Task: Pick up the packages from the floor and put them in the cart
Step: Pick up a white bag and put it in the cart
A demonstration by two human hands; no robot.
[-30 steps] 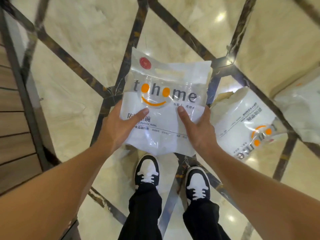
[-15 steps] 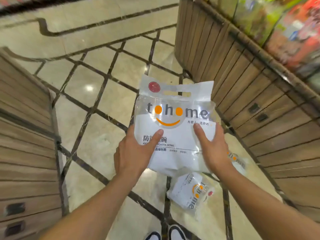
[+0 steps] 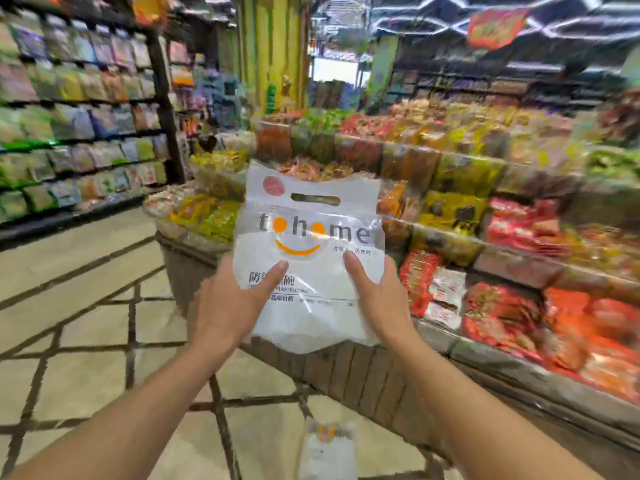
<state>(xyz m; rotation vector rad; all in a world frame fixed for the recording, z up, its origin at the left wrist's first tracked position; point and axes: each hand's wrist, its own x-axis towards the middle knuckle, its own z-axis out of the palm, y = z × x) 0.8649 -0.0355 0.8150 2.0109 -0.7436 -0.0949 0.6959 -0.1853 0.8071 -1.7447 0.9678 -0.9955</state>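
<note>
I hold a white and clear plastic package [image 3: 308, 258] printed "tohome" with an orange smile, upright at chest height in the middle of the view. My left hand [image 3: 228, 306] grips its lower left side, thumb on the front. My right hand [image 3: 377, 299] grips its lower right side the same way. A second package of the same kind [image 3: 327, 448] lies on the tiled floor below, between my forearms. No cart is in view.
A wooden display stand [image 3: 346, 372] heaped with red, orange and yellow snack bags runs from the centre to the right, close behind the package. Tall shelves of bagged goods [image 3: 79, 126] line the left. Tiled floor [image 3: 86, 306] stretches between them.
The view has swung up from the floor to the store aisle. Both hands have lifted the package from floor level to chest height, grip unchanged. My shoes have left the view.
</note>
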